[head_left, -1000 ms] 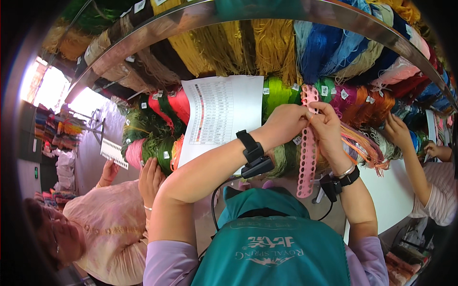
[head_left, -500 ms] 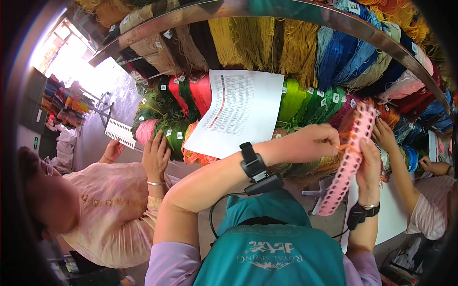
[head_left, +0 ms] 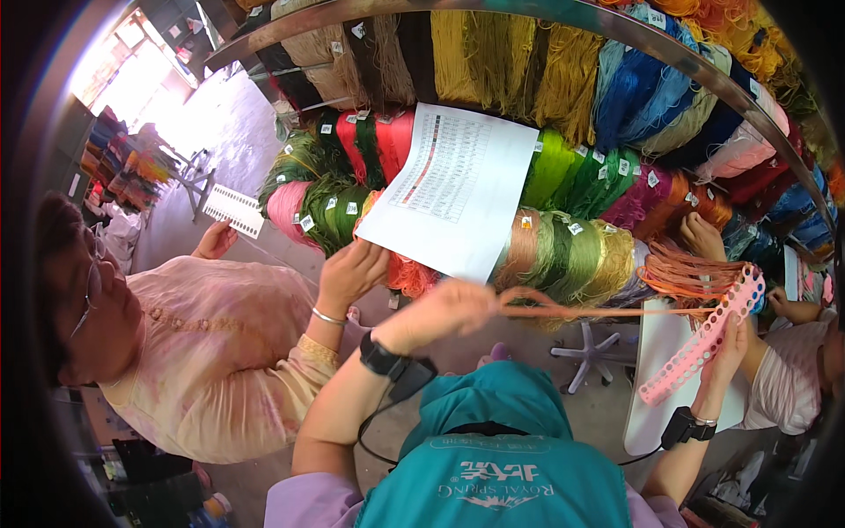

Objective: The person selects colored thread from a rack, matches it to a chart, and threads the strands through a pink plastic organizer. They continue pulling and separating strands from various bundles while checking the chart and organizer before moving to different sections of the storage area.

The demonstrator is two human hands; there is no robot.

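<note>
In my right hand (head_left: 727,350) is a long pink thread card (head_left: 695,346) with rows of holes along its edges, held tilted at the right. A bundle of orange embroidery thread (head_left: 682,275) hangs at the card's upper end. My left hand (head_left: 440,315), blurred by motion, is closed on an orange thread strand (head_left: 572,311), which stretches right to the card and forms a loop beside my fingers. Behind it, a printed paper sheet (head_left: 480,207) with a table and colour column lies over the thread skeins.
A metal rail (head_left: 493,11) arches above hanging skeins (head_left: 563,79) of many colours. At left, a person (head_left: 211,352) holds a white perforated card (head_left: 233,209) and touches the paper. Another person's hand (head_left: 701,236) reaches into skeins at right. A white table (head_left: 647,422) stands below.
My left hand has moved left from the card, drawing the orange strand out long. My right hand and the card have shifted right and down. The left co-worker's hand has moved to the paper.
</note>
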